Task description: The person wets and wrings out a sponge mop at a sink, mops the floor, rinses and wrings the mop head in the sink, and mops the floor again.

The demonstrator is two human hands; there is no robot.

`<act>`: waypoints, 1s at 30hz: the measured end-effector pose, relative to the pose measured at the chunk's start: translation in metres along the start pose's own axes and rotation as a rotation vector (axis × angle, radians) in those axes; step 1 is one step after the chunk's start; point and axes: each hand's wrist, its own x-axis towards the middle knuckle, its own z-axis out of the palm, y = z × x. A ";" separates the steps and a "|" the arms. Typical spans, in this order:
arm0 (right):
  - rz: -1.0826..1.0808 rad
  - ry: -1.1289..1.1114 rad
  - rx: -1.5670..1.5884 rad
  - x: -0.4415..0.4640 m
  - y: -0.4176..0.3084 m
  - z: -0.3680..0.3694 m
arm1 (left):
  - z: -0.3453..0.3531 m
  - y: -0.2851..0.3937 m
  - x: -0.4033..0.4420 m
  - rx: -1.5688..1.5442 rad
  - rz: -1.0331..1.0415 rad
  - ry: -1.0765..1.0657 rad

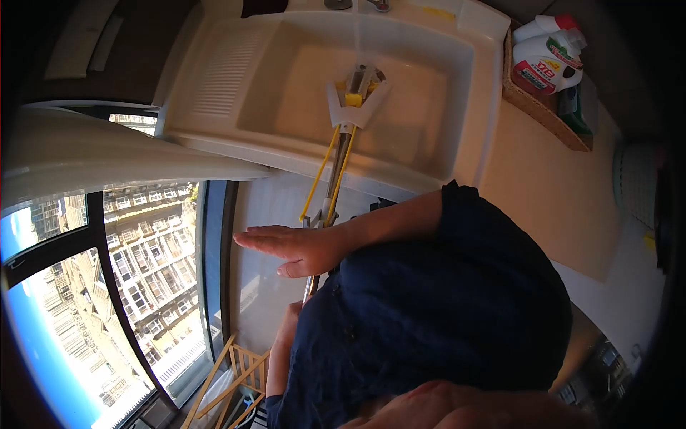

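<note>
A sponge mop (pixel 337 168) leans over the rim of the white sink (pixel 439 93). Its white and yellow head rests in the basin under a stream of running water. Yellow rods run along the metal pole to a lever. My right hand (pixel 293 249) is held flat just below that lever, fingers stretched out and holding nothing; whether it touches the pole I cannot tell. Lower down, my left hand (pixel 289 323) is closed around the pole, partly hidden by the dark blue shirt.
A faucet (pixel 381 5) stands at the sink's back edge. To the right, a wicker basket (pixel 525 107) holds detergent bottles (pixel 547 61). Windows (pixel 146 264) and a pale curtain (pixel 128 154) line the left side. A wooden folding rack (pixel 239 372) stands at the lower left.
</note>
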 end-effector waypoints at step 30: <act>0.503 0.565 0.938 -0.095 0.046 -0.104 | -0.008 -0.048 0.008 0.013 0.053 0.056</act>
